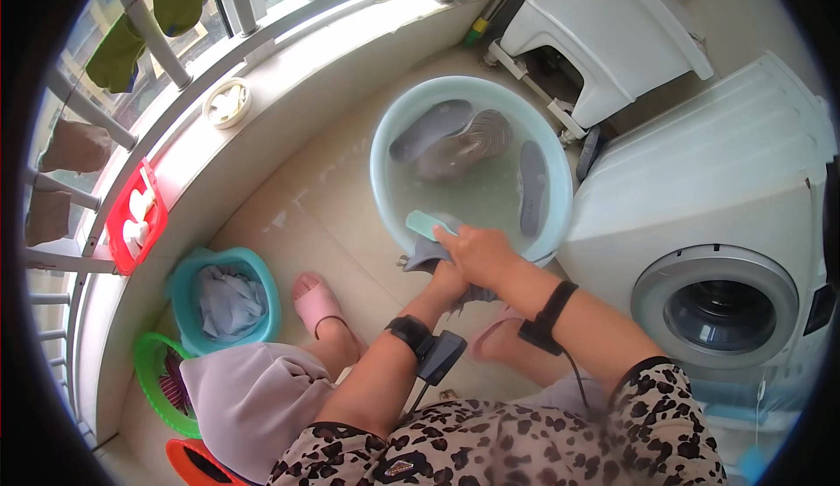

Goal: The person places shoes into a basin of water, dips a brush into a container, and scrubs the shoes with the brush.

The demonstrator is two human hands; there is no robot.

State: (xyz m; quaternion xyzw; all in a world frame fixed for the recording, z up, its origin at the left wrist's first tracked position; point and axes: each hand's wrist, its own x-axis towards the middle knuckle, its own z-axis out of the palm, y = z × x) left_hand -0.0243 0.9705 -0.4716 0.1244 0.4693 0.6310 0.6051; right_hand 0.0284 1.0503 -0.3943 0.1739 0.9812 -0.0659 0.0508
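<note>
My right hand (479,254) is closed around a mint-green brush (423,223) and lies over the near rim of a large pale-blue basin (379,167). Just below it, my left hand (448,281) grips a grey shoe (423,255); most of its fingers are hidden by the shoe and the right hand. Inside the basin, cloudy water covers a shoe with a ridged sole (486,134). One grey insole (430,129) lies beside that shoe, and another insole (531,190) rests along the right wall.
A washing machine (604,250) stands at the right, below a white sink pedestal (604,40). To the left are a teal tub (182,298) with grey cloth, a green basket (150,390) and a red tray (118,245) on the ledge. My pink slippers (317,300) flank the near floor.
</note>
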